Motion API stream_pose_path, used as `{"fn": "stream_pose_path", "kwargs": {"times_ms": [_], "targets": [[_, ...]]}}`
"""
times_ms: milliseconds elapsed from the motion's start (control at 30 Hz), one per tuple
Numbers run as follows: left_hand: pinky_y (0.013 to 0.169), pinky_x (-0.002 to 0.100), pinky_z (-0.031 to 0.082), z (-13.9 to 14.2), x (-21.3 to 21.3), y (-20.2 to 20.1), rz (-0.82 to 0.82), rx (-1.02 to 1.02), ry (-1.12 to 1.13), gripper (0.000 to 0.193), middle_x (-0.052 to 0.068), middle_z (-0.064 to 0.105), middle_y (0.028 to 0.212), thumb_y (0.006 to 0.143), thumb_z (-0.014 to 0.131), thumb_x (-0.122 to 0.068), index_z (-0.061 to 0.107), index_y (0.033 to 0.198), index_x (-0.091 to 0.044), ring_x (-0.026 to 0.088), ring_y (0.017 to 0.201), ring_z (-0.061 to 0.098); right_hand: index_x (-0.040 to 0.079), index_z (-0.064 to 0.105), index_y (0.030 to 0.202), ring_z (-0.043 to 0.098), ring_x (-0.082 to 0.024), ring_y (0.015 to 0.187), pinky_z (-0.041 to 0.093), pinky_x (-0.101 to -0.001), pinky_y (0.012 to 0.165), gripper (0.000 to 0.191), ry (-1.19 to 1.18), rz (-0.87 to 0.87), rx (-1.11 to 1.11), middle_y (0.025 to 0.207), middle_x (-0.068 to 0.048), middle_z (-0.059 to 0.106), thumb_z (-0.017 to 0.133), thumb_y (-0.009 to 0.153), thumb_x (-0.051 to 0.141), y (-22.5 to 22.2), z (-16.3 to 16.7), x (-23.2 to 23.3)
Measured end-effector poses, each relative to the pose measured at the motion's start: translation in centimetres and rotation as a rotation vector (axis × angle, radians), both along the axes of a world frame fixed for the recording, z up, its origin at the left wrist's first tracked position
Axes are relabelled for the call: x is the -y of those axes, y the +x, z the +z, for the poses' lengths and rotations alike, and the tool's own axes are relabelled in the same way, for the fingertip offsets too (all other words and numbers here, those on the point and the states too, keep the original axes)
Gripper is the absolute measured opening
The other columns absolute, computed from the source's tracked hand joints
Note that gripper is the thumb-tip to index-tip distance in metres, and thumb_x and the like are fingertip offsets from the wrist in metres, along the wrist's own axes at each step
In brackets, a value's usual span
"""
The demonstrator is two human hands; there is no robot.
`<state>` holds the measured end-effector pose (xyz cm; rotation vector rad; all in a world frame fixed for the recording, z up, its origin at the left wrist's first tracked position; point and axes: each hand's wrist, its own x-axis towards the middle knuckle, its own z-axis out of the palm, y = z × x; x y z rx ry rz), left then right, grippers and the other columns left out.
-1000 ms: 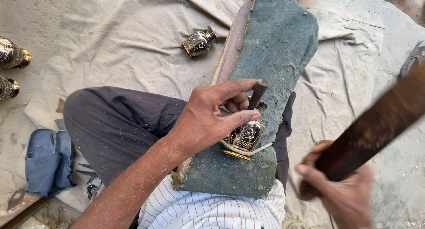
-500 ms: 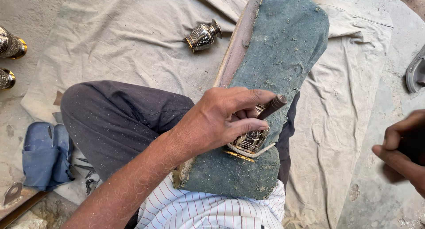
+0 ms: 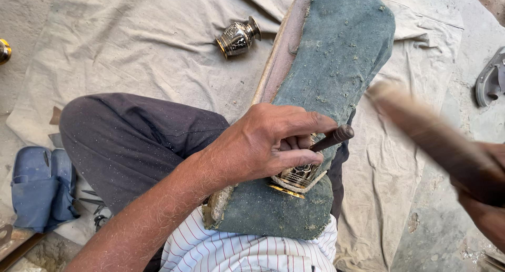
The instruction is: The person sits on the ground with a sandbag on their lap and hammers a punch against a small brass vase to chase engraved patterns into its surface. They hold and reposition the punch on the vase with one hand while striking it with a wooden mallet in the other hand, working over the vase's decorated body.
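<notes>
My left hand grips a dark metal chisel and presses down on a small engraved brass vase. The vase lies on a worn green padded board that rests across my lap. My right hand is at the right edge, closed around a brown wooden mallet. The mallet is blurred by motion and angled toward the chisel's top end, a short gap away. Most of the vase is hidden under my left fingers.
A second engraved brass vase lies on the grey cloth beyond my knee. A blue cloth pouch sits at the left, a brass piece at the far left edge, and a grey sandal at the right edge.
The mallet swung away to the right, out of sight, and has now come back into view, moving toward the chisel. My left hand stayed on the chisel and vase.
</notes>
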<state>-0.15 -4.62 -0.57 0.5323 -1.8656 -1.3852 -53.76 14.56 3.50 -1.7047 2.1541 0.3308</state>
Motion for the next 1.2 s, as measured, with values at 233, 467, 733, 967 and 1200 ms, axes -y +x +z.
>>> {"fn": "stream_pose_path", "kwargs": {"times_ms": [233, 467, 733, 967, 1200], "targets": [[0.074, 0.028, 0.064, 0.3, 0.3, 0.2, -0.043, 0.057, 0.034, 0.05, 0.003, 0.077, 0.102, 0.089, 0.083, -0.024, 0.067, 0.135, -0.015, 0.013, 0.082, 0.074, 0.004, 0.072, 0.112, 0.065, -0.013, 0.071, 0.06, -0.031, 0.072, 0.017, 0.125, -0.112, -0.125, 0.092, -0.008, 0.066, 0.07, 0.095, 0.001, 0.6, -0.3, -0.1], [0.076, 0.027, 0.065, 0.2, 0.4, 0.3, -0.06, -0.002, 0.026, 0.05, 0.002, 0.076, 0.104, 0.088, 0.083, -0.024, 0.067, 0.135, -0.016, 0.011, 0.084, 0.075, 0.003, 0.069, 0.114, 0.066, -0.014, 0.072, 0.06, -0.0304, 0.07, 0.02, 0.018, -0.137, -0.076, 0.091, -0.009, 0.067, 0.07, 0.094, 0.001, 0.6, -0.5, -0.2], [0.075, 0.027, 0.065, -0.1, 0.4, 0.2, -0.033, -0.011, 0.022, 0.052, 0.003, 0.076, 0.105, 0.09, 0.082, -0.024, 0.064, 0.138, -0.014, 0.011, 0.083, 0.074, 0.003, 0.066, 0.118, 0.066, -0.015, 0.072, 0.06, -0.0297, 0.069, 0.023, 0.007, -0.115, -0.067, 0.091, -0.008, 0.066, 0.069, 0.095, 0.0, 0.2, -0.4, -0.8], [0.075, 0.027, 0.066, -0.2, 0.4, 0.0, -0.052, -0.016, 0.017, 0.049, 0.002, 0.077, 0.105, 0.087, 0.084, -0.023, 0.067, 0.133, -0.014, 0.011, 0.084, 0.075, 0.003, 0.063, 0.121, 0.066, -0.016, 0.072, 0.06, -0.0292, 0.068, 0.025, 0.002, -0.102, -0.053, 0.091, -0.008, 0.065, 0.068, 0.096, -0.001, -0.4, -0.4, -0.9], [0.076, 0.03, 0.064, 0.3, 0.5, 0.5, -0.053, -0.033, 0.02, 0.049, 0.002, 0.076, 0.102, 0.091, 0.082, -0.021, 0.067, 0.136, -0.013, 0.012, 0.083, 0.073, 0.003, 0.06, 0.124, 0.067, -0.017, 0.072, 0.06, -0.0286, 0.067, 0.028, -0.016, -0.074, -0.042, 0.091, -0.008, 0.064, 0.067, 0.098, -0.001, 0.0, 0.1, -1.0]]}}
